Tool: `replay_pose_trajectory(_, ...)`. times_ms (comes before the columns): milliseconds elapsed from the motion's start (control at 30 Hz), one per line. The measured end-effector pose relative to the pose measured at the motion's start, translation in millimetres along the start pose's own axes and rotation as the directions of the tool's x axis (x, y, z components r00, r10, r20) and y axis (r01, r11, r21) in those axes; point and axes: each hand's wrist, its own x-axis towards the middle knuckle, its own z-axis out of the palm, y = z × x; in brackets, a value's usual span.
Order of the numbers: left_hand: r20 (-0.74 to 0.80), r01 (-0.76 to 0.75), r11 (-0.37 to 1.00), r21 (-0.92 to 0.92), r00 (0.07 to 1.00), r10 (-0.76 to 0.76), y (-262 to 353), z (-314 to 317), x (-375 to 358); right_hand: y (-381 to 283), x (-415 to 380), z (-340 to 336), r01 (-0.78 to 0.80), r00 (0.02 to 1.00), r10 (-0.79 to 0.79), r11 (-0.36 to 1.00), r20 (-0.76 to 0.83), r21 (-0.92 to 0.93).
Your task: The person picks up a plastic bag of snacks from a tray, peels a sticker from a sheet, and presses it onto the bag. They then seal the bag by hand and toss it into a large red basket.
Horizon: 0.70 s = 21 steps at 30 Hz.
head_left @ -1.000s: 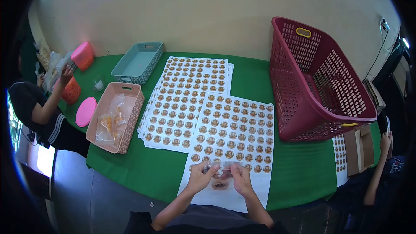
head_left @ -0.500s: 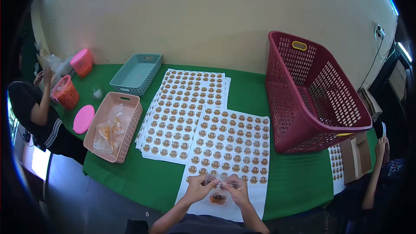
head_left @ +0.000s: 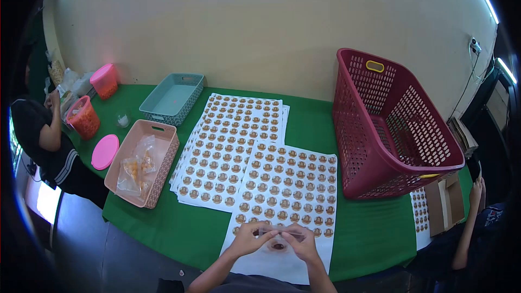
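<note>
My left hand [head_left: 251, 240] and my right hand [head_left: 304, 244] pinch the top edge of a small clear plastic bag [head_left: 271, 247], thumbs close together. Its lower part hangs below the fingers and carries a dark brown label or content, too small to tell which. Under the hands lies a white sticker sheet [head_left: 293, 184] with rows of round brown labels. Beside it, to the left, is a stack of similar sticker sheets [head_left: 217, 146].
A peach basket [head_left: 113, 176] with filled plastic bags [head_left: 130, 173] stands left, a teal basket [head_left: 168, 97] behind it. Pink tubs [head_left: 82, 119] and a pink lid [head_left: 105, 152] lie further left. A big maroon crate [head_left: 369, 141] stands right. Two people work at the sides.
The view has tilted slightly upward, so the table sits a little lower. My thumbs have shifted along the bag's top edge, and the bag's lower part is tilted differently.
</note>
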Motion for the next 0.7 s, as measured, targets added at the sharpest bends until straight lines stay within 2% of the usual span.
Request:
replay_pose_trajectory(33, 0.075, 0.029, 0.999, -0.043, 0.997, -0.026, 1.7, -4.2, 1.1, -2.9, 0.2, -5.7, -0.062, 0.996, 0.053, 0.989, 0.068, 0.137)
replay_pose_trajectory(67, 0.073, 0.026, 0.999, -0.043, 0.997, -0.023, 2.3, -6.8, 0.1, -5.8, -0.4, -10.9, -0.134, 0.985, 0.098, 0.955, 0.144, 0.266)
replay_pose_trajectory(133, 0.15, -0.106, 0.989, -0.1, 0.981, 0.121, 2.2, -9.8, -2.8, -13.4, -1.2, -19.4, -0.114, 0.98, 0.078, 0.974, 0.182, 0.195)
replay_pose_trajectory(167, 0.151, -0.105, 0.989, -0.1, 0.981, 0.12, 1.9, -8.8, -3.1, -15.1, -1.5, -21.0, -0.092, 0.973, 0.063, 0.988, 0.222, 0.125)
replay_pose_trajectory(233, 0.04, -0.062, 0.978, 0.198, 0.998, 0.056, 1.7, -6.1, -3.4, -9.8, -1.2, -17.6, -0.088, 0.976, 0.069, 0.993, 0.205, 0.082)
replay_pose_trajectory(267, 0.04, -0.062, 0.978, 0.2, 0.998, 0.055, -0.1, -5.5, -1.9, -8.0, -1.0, -16.1, -0.082, 0.98, 0.074, 0.996, 0.185, 0.037)
replay_pose_trajectory(300, 0.017, 0.053, 0.995, 0.081, 0.998, -0.054, -3.3, -4.9, 1.3, -10.1, -0.3, -15.4, -0.08, 0.98, 0.072, 0.996, 0.185, 0.038)
replay_pose_trajectory(333, 0.008, 0.165, 0.985, -0.041, 0.986, -0.164, -4.9, -4.9, 3.3, -14.2, 0.6, -14.6, -0.112, 0.976, 0.082, 0.984, 0.203, 0.139)
replay_pose_trajectory(367, 0.009, 0.161, 0.986, -0.04, 0.987, -0.161, -5.3, -6.3, 2.6, -16.6, 1.6, -14.7, -0.143, 0.971, 0.09, 0.961, 0.222, 0.237)
replay_pose_trajectory(433, 0.143, 0.094, 0.98, -0.173, 0.987, -0.069, -5.7, -9.4, 0.1, -11.6, 0.5, -19.5, -0.158, 0.971, 0.112, 0.964, 0.213, 0.213)
replay_pose_trajectory(467, 0.147, 0.153, 0.948, -0.278, 0.982, -0.116, -0.5, -6.5, -1.8, -9.6, -0.4, -20.9, -0.179, 0.968, 0.139, 0.965, 0.208, 0.191)
replay_pose_trajectory(500, 0.147, 0.154, 0.948, -0.278, 0.982, -0.117, -0.6, -3.7, -2.5, -9.9, 0.0, -20.4, -0.181, 0.968, 0.14, 0.965, 0.209, 0.191)
replay_pose_trajectory(567, 0.03, 0.262, 0.82, -0.509, 0.957, -0.288, -1.5, -0.6, -4.3, -10.8, 1.6, -18.0, -0.144, 0.969, 0.089, 0.961, 0.229, 0.236)
replay_pose_trajectory(600, 0.032, 0.264, 0.821, -0.507, 0.957, -0.288, -1.6, -0.8, -3.9, -5.8, -0.4, -20.6, -0.143, 0.97, 0.088, 0.961, 0.226, 0.238)
replay_pose_trajectory(667, -0.095, 0.218, 0.797, -0.563, 0.941, -0.324, -3.0, -0.1, -2.0, 14.8, -7.2, -29.9, -0.264, 0.937, 0.198, 0.942, 0.289, 0.208)
replay_pose_trajectory(700, -0.155, 0.193, 0.785, -0.589, 0.926, -0.344, -3.8, 0.6, -1.4, 25.0, -9.2, -28.0, -0.265, 0.937, 0.2, 0.941, 0.287, 0.209)
